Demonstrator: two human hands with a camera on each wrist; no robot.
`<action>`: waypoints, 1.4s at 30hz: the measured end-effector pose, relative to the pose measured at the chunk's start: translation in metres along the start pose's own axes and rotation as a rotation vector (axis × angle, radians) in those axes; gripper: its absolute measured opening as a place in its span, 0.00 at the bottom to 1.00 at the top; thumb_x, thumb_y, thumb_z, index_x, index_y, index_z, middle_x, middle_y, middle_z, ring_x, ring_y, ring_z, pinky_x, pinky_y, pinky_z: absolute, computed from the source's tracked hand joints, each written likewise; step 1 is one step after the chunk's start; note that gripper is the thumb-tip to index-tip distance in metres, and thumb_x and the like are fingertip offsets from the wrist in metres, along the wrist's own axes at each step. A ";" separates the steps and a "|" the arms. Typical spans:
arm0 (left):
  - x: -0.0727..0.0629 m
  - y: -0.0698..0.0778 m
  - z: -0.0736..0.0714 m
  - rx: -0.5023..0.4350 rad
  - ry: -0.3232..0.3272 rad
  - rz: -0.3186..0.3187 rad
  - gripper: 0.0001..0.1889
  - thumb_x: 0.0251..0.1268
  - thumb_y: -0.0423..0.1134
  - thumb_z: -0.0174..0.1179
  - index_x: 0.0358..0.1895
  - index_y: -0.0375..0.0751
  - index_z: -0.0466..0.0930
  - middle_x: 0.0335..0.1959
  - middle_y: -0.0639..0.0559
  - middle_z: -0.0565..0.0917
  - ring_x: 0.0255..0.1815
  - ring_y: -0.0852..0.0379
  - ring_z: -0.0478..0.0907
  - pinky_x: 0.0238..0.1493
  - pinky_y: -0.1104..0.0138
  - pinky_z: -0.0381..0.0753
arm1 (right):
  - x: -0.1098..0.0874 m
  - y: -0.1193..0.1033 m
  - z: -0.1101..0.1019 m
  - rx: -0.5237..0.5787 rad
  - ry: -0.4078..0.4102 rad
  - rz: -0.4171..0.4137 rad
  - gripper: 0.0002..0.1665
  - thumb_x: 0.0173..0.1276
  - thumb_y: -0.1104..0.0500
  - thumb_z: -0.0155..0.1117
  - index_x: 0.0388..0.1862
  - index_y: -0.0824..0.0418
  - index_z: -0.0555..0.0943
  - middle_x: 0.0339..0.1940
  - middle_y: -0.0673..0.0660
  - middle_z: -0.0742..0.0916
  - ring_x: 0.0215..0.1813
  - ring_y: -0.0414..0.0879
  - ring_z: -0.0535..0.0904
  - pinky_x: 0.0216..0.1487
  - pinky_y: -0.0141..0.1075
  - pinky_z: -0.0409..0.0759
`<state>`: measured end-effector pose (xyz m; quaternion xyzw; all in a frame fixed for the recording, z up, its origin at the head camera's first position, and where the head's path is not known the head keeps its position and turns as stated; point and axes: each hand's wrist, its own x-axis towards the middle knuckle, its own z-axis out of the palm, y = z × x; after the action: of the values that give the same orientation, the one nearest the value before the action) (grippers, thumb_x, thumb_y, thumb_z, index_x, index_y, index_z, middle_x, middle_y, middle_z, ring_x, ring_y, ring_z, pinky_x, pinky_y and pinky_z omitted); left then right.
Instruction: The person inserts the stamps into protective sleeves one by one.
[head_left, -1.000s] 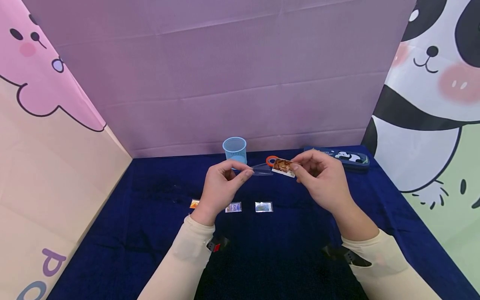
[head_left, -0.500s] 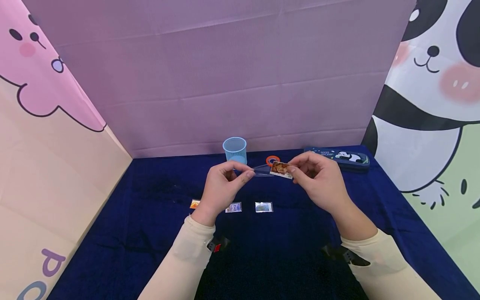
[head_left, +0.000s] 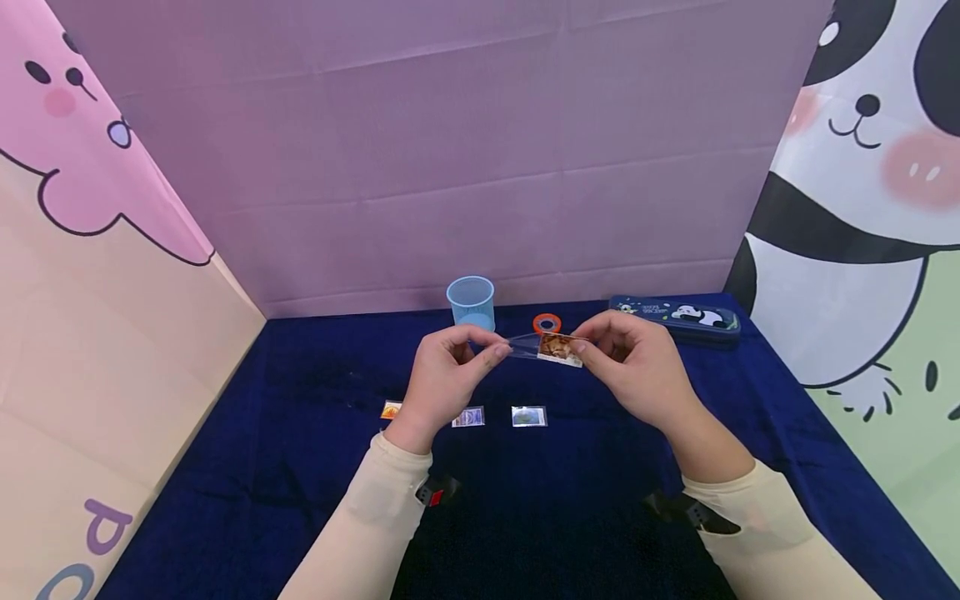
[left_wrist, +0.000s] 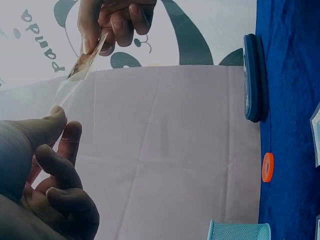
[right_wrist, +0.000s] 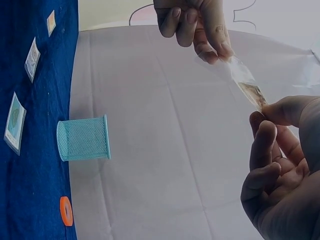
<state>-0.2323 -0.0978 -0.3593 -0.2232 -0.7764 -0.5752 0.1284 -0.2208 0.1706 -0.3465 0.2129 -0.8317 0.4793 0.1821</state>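
Observation:
Between thumb and fingertips, my left hand [head_left: 453, 371] pinches one end of a clear plastic sleeve [head_left: 523, 345]. My right hand [head_left: 637, 367] pinches a small picture card [head_left: 558, 347] with a brown print and a pale edge. Both are held up over the table, and the card's left edge overlaps the sleeve's mouth end. In the left wrist view the sleeve [left_wrist: 82, 107] stretches down from the card [left_wrist: 82, 65] to the left thumb. The right wrist view has the card [right_wrist: 251, 94] partly within the clear film, its near corner under the right thumb.
Three sleeved cards lie in a row on the blue cloth: an orange card [head_left: 391, 409], a purple card [head_left: 469, 417] and a pale blue card [head_left: 529, 416]. Behind the hands stand a blue mesh cup [head_left: 471, 302], an orange tape roll [head_left: 547, 322] and a panda pencil case [head_left: 678, 320].
My right hand has moved slightly left and down, bringing the card further over the sleeve's end. My left hand stays nearly in place with its pinch on the sleeve.

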 end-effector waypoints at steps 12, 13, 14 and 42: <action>0.000 -0.002 0.002 0.011 0.013 -0.010 0.05 0.69 0.43 0.72 0.43 0.49 0.92 0.22 0.50 0.71 0.21 0.51 0.65 0.24 0.65 0.65 | 0.000 0.000 0.000 0.003 -0.030 -0.002 0.03 0.75 0.60 0.70 0.45 0.54 0.87 0.24 0.51 0.81 0.24 0.47 0.72 0.23 0.36 0.69; 0.000 -0.002 0.001 0.012 0.012 -0.009 0.05 0.69 0.43 0.72 0.43 0.49 0.92 0.22 0.50 0.71 0.21 0.51 0.65 0.24 0.65 0.65 | 0.000 0.000 0.000 0.002 -0.030 -0.003 0.03 0.75 0.60 0.70 0.45 0.54 0.88 0.25 0.51 0.81 0.24 0.47 0.72 0.23 0.37 0.69; 0.000 -0.002 0.001 0.013 0.012 -0.010 0.05 0.69 0.43 0.72 0.43 0.49 0.92 0.22 0.51 0.71 0.20 0.51 0.65 0.24 0.65 0.65 | 0.000 0.000 0.000 0.000 -0.032 -0.004 0.03 0.75 0.60 0.70 0.45 0.54 0.88 0.25 0.51 0.81 0.24 0.47 0.72 0.23 0.37 0.69; 0.000 0.002 0.005 -0.007 0.000 0.014 0.06 0.72 0.43 0.69 0.43 0.47 0.92 0.33 0.57 0.89 0.21 0.53 0.68 0.23 0.66 0.68 | 0.000 -0.003 0.003 -0.004 -0.046 -0.012 0.03 0.74 0.58 0.71 0.44 0.52 0.89 0.24 0.51 0.79 0.23 0.46 0.71 0.23 0.37 0.67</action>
<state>-0.2315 -0.0930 -0.3590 -0.2291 -0.7727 -0.5771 0.1318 -0.2194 0.1664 -0.3460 0.2284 -0.8353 0.4715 0.1664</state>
